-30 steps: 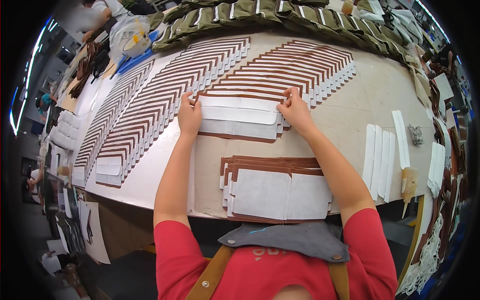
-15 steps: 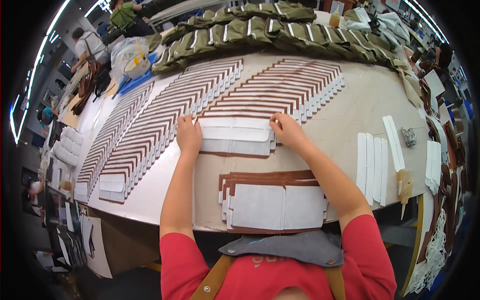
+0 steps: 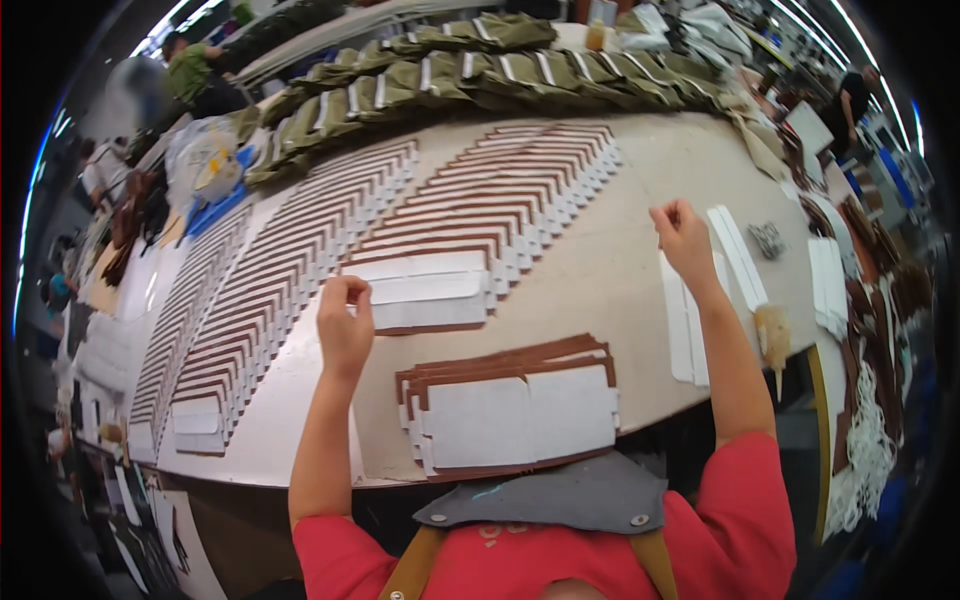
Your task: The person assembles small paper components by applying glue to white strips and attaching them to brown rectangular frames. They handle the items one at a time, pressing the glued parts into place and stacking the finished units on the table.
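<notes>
My left hand [image 3: 343, 322] rests at the left end of a flat brown piece faced with white strips [image 3: 432, 296], with bent fingers pinching its edge. That piece lies at the near end of a long overlapped row of similar brown and white pieces [image 3: 505, 195]. My right hand [image 3: 680, 236] is out to the right with its fingers drawn together. It hovers over loose white strips [image 3: 688, 325] and nothing is visible in it. A stack of brown pieces with white panels [image 3: 512, 415] lies at the near table edge in front of me.
More overlapped rows [image 3: 290, 275] run along the left of the beige table [image 3: 610, 290]. Folded green fabric [image 3: 450, 70] lines the far side. A brush [image 3: 772, 338], further white strips [image 3: 738, 255] and a small metal item [image 3: 768, 238] lie at the right. Other people stand far left [image 3: 190, 65] and right [image 3: 850, 100].
My right hand has left the right end of the white-faced piece and moved out to the right over the loose strips. My left hand has stayed at the piece's left end.
</notes>
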The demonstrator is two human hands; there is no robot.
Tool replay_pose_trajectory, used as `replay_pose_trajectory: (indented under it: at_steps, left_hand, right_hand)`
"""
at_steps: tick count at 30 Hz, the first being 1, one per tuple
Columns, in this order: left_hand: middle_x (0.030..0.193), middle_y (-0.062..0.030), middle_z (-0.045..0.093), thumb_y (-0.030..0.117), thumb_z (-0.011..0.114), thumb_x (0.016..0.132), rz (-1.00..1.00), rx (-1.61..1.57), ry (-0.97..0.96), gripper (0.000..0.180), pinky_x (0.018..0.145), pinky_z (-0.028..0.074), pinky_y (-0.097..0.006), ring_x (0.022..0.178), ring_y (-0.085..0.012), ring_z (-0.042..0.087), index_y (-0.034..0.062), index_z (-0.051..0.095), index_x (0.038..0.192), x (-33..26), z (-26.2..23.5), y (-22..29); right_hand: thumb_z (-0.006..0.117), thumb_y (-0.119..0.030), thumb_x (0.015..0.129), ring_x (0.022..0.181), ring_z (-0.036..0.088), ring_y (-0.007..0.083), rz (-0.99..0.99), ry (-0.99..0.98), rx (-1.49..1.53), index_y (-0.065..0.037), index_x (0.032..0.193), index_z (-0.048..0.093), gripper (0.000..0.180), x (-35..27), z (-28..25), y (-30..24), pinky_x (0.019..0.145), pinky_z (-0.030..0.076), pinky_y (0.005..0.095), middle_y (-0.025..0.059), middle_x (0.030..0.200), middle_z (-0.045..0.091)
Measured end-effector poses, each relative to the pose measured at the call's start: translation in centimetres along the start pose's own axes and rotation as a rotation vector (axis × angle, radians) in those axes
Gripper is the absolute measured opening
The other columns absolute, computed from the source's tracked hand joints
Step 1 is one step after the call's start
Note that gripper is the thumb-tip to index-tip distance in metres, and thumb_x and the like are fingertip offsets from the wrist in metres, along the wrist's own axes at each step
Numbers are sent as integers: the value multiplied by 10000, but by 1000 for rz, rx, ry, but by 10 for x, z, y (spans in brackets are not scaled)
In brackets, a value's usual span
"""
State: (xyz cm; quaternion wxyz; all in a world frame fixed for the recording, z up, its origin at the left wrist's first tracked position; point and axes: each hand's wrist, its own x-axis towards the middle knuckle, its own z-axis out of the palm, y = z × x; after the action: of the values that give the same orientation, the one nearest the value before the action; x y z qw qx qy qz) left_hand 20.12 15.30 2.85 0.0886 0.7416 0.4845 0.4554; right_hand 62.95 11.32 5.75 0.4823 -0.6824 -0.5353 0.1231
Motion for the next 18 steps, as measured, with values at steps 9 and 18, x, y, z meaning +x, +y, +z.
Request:
replay_pose_trajectory:
  at_steps: [9,18]
  left_hand:
    - [768,-111,574,-68,572,792,133,-263,-363,133,616,453,-307,685,-237,562,13,602,892,-38,6,95]
    - [669,-64,540,-5,622,797,86,-366,-732,346,567,435,-271,588,-152,520,45,566,1135,-77,5,125]
  right_hand:
    - [553,-239,876,632,543,296,159,-55,-337,20,753,525,288,-34,-35,61,601,437,367,153,687,581]
    - [561,-119,757,866,593,402,170,-326,-897,41,863,589,194,-6,4,71,746,485,455,246,917,604]
